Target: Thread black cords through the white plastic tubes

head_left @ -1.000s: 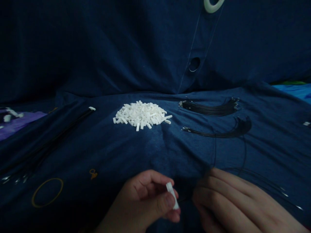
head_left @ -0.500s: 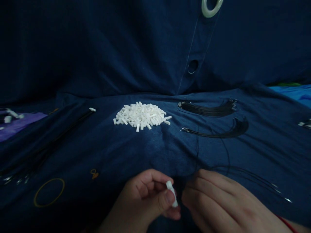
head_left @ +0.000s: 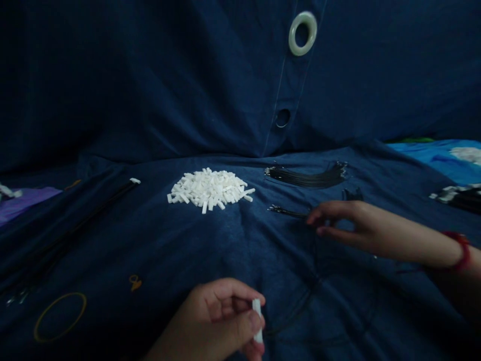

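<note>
1. Nearest the camera, the left hand [head_left: 210, 321] pinches a white block [head_left: 257, 321] upright, clamped between thumb and fingers.
2. Up and to the right, the right hand [head_left: 361, 225] hovers empty, its fingertips [head_left: 310, 219] apart, just beside the lower wire bundle [head_left: 287, 212]; lifting a wire would seem to call for closing them on it.
3. Farther off, a white pile [head_left: 208, 189] and the upper wire bundle [head_left: 304, 178] lie on blue cloth [head_left: 150, 240].
</note>
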Tool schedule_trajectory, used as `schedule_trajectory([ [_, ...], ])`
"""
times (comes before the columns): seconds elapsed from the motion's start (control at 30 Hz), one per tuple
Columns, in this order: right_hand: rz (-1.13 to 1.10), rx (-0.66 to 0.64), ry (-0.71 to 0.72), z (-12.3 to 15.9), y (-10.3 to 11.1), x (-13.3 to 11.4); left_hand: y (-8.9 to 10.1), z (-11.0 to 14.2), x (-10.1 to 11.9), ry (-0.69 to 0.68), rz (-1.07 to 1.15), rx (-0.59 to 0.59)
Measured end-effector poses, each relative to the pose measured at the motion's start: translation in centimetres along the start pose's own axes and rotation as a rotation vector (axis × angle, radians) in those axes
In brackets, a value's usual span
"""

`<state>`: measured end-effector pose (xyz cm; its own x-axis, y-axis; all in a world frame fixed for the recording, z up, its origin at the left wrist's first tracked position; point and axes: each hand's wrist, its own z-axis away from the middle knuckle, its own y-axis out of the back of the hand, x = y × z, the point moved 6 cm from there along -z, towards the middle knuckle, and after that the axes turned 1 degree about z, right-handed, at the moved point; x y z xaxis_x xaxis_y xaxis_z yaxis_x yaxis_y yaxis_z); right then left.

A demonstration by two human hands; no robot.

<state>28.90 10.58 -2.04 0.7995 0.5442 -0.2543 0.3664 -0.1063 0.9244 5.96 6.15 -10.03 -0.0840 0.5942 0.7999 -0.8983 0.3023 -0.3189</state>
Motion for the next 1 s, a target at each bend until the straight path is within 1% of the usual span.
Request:
schedule_trajectory([
  [0.07,-0.076,-0.225,0.046,-1.0,-1.2,-0.6,0.1,0.0,0.2,0.001,-0.006,0.019],
  [0.1,-0.09,-0.293,0.046,-1.2,-1.5,-0.8,0.2,0.0,0.3,-0.007,0.007,0.041],
  [0.17,-0.074,-0.367,-0.007,-0.8,-1.8,-0.6,0.4,0.1,0.4,-0.024,0.046,0.071],
  [0.27,0.006,-0.396,-0.103,0.1,-1.9,0.8,0.6,0.0,0.2,-0.031,0.088,0.084],
  [0.33,0.081,-0.332,-0.154,0.1,-1.9,2.0,0.5,-0.1,0.1,-0.025,0.08,0.061],
  [0.4,0.161,-0.199,-0.192,-0.3,-1.9,2.9,0.4,-0.2,0.1,-0.03,0.071,0.033],
  [0.47,0.205,-0.091,-0.191,-1.0,-2.4,3.3,0.3,-0.3,0.1,-0.043,0.075,0.018],
  [0.5,0.213,-0.062,-0.178,-1.2,-2.7,3.3,0.3,-0.3,0.2,-0.049,0.075,0.019],
  [0.63,0.216,-0.017,-0.141,-1.8,-3.9,3.1,0.1,-0.4,0.2,-0.047,0.074,0.015],
  [0.87,0.13,0.07,-0.172,-1.7,-2.9,3.9,0.2,-0.3,0.2,-0.041,0.072,0.024],
  [1.0,0.084,0.103,-0.148,-1.7,-2.8,4.3,0.3,-0.1,0.1,-0.046,0.086,0.007],
])
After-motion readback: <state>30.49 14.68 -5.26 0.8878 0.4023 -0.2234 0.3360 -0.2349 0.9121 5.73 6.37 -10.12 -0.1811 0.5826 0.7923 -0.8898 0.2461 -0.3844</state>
